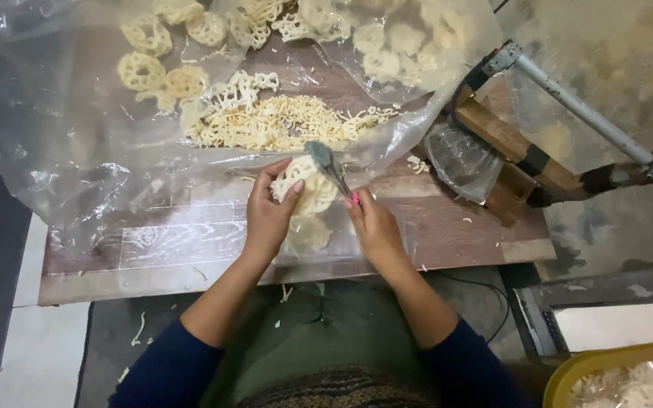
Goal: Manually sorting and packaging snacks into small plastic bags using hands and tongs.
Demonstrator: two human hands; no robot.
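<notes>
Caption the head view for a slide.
Left hand holds a lacy cracker; right hand presses a metal tool to it.

One head-worn camera looks steeply down from close above onto the wooden board (190, 242), the person's forearms entering from the bottom edge; no second view shares the scene
</notes>
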